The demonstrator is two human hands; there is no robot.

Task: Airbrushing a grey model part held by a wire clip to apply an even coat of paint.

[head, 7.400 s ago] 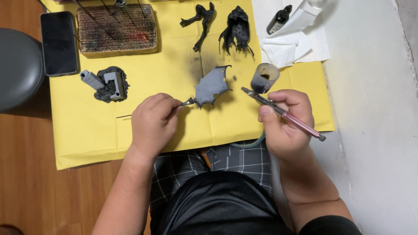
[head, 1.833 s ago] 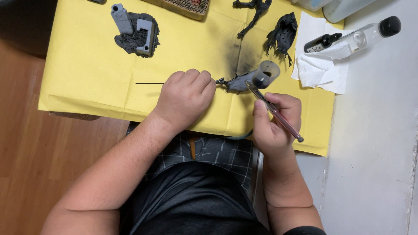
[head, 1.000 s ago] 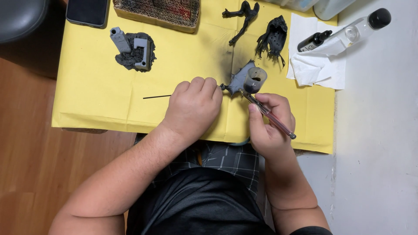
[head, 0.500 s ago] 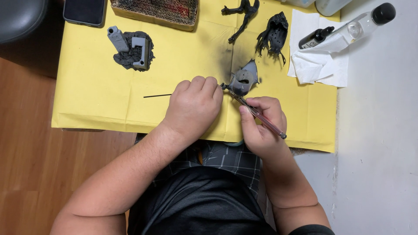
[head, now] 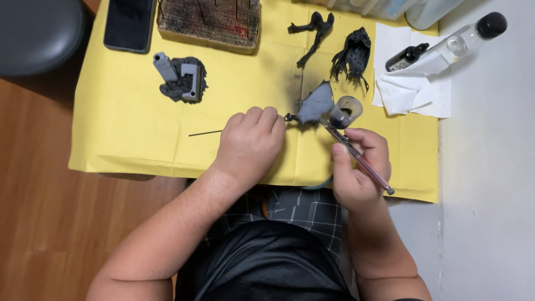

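The worktop [head: 490,167] is a pale grey-white surface, largely covered by a yellow paper sheet [head: 128,139] with dark overspray near its upper middle. Wooden flooring [head: 39,212] lies beyond the worktop's left edge, and a dark round seat [head: 33,33] occupies the upper left corner.

The left hand [head: 249,146] is closed in a pinch around a thin wire rod [head: 205,133] whose free end projects to the left. At the rod's other end sits a grey wing-shaped model part [head: 315,104], positioned above the sheet at its centre. The right hand [head: 359,173] is wrapped around an airbrush [head: 356,156], held like a pen; the airbrush cup is just beside the grey part.

On the sheet:
- a grey and black model base [head: 181,78], upper left of the hands;
- a dark phone [head: 129,23] and a stained cardboard block [head: 209,22] along the far edge;
- two black figure parts [head: 351,53], far right.

White tissue [head: 407,92] beside the sheet carries a small dark dropper bottle [head: 405,57] and a clear bottle [head: 468,39] with a black cap.
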